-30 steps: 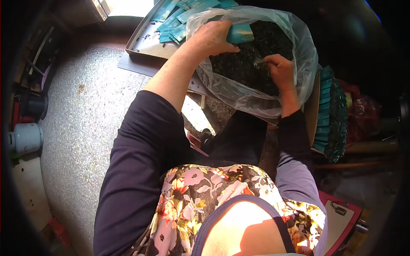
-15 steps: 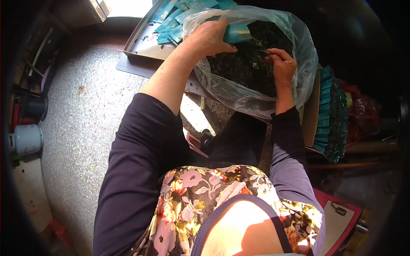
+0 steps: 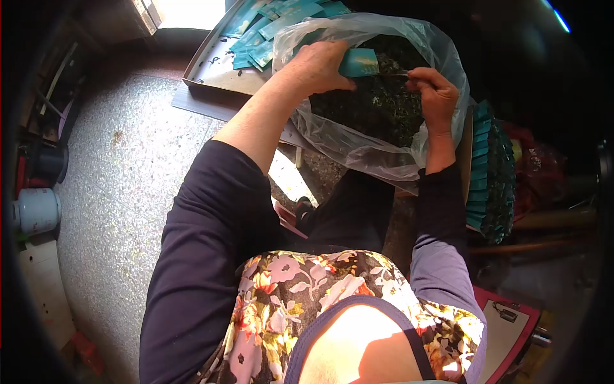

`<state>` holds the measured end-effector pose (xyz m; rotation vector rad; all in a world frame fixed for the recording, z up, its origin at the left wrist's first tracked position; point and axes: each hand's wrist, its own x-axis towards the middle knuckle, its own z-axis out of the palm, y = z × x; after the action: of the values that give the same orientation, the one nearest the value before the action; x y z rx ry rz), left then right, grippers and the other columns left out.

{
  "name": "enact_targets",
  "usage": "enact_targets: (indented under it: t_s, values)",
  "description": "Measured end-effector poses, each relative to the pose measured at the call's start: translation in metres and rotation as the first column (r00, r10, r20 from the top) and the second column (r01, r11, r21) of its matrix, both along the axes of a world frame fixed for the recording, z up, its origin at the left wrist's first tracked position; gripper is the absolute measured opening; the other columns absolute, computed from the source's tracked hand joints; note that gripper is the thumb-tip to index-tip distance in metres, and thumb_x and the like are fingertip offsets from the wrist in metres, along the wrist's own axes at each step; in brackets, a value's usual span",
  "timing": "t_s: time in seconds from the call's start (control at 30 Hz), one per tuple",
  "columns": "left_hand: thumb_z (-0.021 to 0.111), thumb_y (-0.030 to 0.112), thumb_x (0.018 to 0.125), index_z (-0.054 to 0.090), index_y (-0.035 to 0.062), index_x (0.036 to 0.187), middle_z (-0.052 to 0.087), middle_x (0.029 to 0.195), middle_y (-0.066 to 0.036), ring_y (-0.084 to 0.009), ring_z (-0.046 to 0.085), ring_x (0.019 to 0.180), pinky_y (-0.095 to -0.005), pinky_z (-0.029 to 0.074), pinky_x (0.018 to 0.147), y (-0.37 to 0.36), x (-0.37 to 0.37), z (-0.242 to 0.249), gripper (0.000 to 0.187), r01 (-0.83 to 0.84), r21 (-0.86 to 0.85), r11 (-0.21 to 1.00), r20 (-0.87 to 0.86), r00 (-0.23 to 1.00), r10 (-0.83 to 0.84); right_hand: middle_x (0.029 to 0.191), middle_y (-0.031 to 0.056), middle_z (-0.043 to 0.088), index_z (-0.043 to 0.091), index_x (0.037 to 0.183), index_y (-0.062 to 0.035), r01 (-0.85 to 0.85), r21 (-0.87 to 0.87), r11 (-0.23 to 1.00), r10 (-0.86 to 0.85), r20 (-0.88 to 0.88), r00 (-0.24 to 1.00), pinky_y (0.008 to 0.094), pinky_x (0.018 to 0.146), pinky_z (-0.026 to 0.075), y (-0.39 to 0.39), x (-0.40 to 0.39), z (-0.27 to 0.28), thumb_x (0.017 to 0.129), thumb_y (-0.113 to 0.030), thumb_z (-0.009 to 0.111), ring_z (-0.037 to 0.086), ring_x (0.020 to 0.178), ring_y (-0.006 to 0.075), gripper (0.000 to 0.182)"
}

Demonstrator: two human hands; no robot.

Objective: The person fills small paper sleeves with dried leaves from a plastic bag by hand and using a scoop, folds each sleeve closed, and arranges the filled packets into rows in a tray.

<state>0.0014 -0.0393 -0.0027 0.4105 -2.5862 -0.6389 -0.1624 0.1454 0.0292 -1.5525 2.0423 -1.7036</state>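
My left hand (image 3: 321,69) grips a small teal packet (image 3: 361,63) over the mouth of a clear plastic bag (image 3: 358,152). Dark dried leaves (image 3: 377,109) fill this bag. Pinched in my right hand (image 3: 437,96) is a thin pale handle, apparently a spoon's (image 3: 399,75). Its far end, near the packet's right edge, blends into the leaves, so its shape is hard to make out. Beside my left hand, several more teal packets (image 3: 281,27) lie heaped in a shallow tray (image 3: 220,91).
At the right stands a box with a row of upright teal packets (image 3: 481,185), dark leaves at their tops. Behind it is a red plastic bag (image 3: 540,163). A clipboard (image 3: 505,320) lies lower right. A white canister (image 3: 38,210) stands at the left on the speckled floor side.
My right hand has moved right and slightly down with the spoon. The packet in my left hand has shifted slightly right and down, and shows more plainly.
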Motion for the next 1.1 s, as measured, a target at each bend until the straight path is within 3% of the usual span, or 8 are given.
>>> enact_targets:
  t_s: [0.33, 0.43, 0.5, 0.57, 0.63, 0.87, 0.97, 1.1]
  values:
    - [0.08, 0.035, 0.064, 0.057, 0.0017, 0.102, 0.062, 0.102, -0.019, -0.0369, 0.058, 0.1, -0.0432, 0.047, 0.084, -0.006, 0.004, -0.002, 0.056, 0.021, 0.068, 0.997, -0.072, 0.997, -0.016, 0.082, 0.0023, 0.066, 0.067, 0.083, -0.0006, -0.231, 0.271, 0.934, 0.296, -0.232, 0.927, 0.0221, 0.066, 0.048, -0.046, 0.012, 0.044, 0.077, 0.015, 0.049, 0.06, 0.073, 0.0095, 0.024]
    - [0.08, 0.035, 0.064, 0.057, 0.0014, 0.104, 0.062, 0.102, -0.02, -0.0371, 0.059, 0.1, -0.0429, 0.047, 0.085, -0.001, -0.002, 0.002, 0.057, 0.027, 0.092, 0.995, -0.112, 0.994, -0.017, 0.081, 0.0018, 0.066, 0.067, 0.084, -0.0008, -0.193, 0.284, 0.939, 0.301, -0.411, 0.861, 0.0224, 0.066, 0.048, -0.045, 0.007, 0.063, 0.076, 0.016, 0.049, 0.059, 0.072, 0.0091, 0.026]
    - [0.081, 0.035, 0.064, 0.056, 0.0021, 0.116, 0.062, 0.105, -0.02, -0.0342, 0.059, 0.102, -0.04, 0.047, 0.088, 0.002, -0.001, 0.008, 0.066, -0.02, 0.163, 0.986, -0.05, 0.998, 0.028, 0.08, 0.0017, 0.066, 0.068, 0.084, -0.0012, -0.188, 0.298, 0.936, 0.294, -0.365, 0.883, 0.0222, 0.065, 0.048, -0.043, 0.002, 0.073, 0.076, 0.015, 0.051, 0.059, 0.072, 0.0087, 0.025]
    - [0.081, 0.035, 0.064, 0.055, 0.0016, 0.115, 0.062, 0.105, -0.02, -0.0338, 0.059, 0.102, -0.0395, 0.047, 0.088, 0.001, -0.002, 0.008, 0.067, -0.008, 0.174, 0.985, -0.075, 0.997, 0.022, 0.079, 0.001, 0.065, 0.068, 0.083, -0.0014, -0.099, 0.255, 0.962, 0.224, -0.528, 0.819, 0.0223, 0.065, 0.048, -0.044, -0.001, 0.081, 0.076, 0.014, 0.052, 0.059, 0.071, 0.008, 0.023]
    - [0.081, 0.036, 0.063, 0.055, 0.001, 0.115, 0.062, 0.104, -0.02, -0.0334, 0.06, 0.101, -0.0391, 0.047, 0.088, 0.002, -0.003, 0.009, 0.067, 0.005, 0.184, 0.983, -0.1, 0.995, 0.014, 0.078, 0.0015, 0.065, 0.067, 0.083, -0.0005, -0.128, 0.272, 0.954, 0.26, -0.532, 0.806, 0.0224, 0.065, 0.048, -0.045, 0.003, 0.087, 0.076, 0.015, 0.053, 0.059, 0.071, 0.0088, 0.022]
    - [0.081, 0.035, 0.062, 0.057, -0.0005, 0.109, 0.063, 0.101, -0.021, -0.0342, 0.06, 0.098, -0.0388, 0.047, 0.087, 0.012, -0.004, 0.011, 0.064, 0.063, 0.26, 0.964, -0.229, 0.973, -0.002, 0.079, 0.011, 0.063, 0.063, 0.084, 0.0013, -0.098, 0.294, 0.951, 0.296, -0.77, 0.566, 0.0288, 0.065, 0.051, -0.049, 0.032, 0.101, 0.072, 0.012, 0.062, 0.065, 0.074, 0.0234, 0.016]
    - [0.081, 0.036, 0.062, 0.056, -0.0004, 0.112, 0.063, 0.099, -0.02, -0.0326, 0.061, 0.094, -0.0381, 0.048, 0.084, 0.009, -0.002, 0.011, 0.067, 0.057, 0.273, 0.96, -0.241, 0.97, 0.011, 0.079, 0.0102, 0.064, 0.063, 0.084, 0.0006, -0.038, 0.231, 0.972, 0.219, -0.838, 0.5, 0.0291, 0.065, 0.051, -0.044, 0.043, 0.117, 0.073, 0.011, 0.062, 0.065, 0.073, 0.0231, 0.015]
    - [0.081, 0.037, 0.063, 0.054, 0.0, 0.115, 0.063, 0.097, -0.019, -0.0309, 0.062, 0.091, -0.0377, 0.049, 0.082, 0.008, -0.003, 0.007, 0.069, 0.052, 0.208, 0.977, -0.246, 0.969, 0.001, 0.078, 0.0104, 0.063, 0.062, 0.079, 0.0003, -0.145, 0.251, 0.957, 0.287, -0.888, 0.359, 0.0291, 0.063, 0.051, -0.051, 0.052, 0.107, 0.073, 0.01, 0.061, 0.064, 0.071, 0.0249, 0.012]
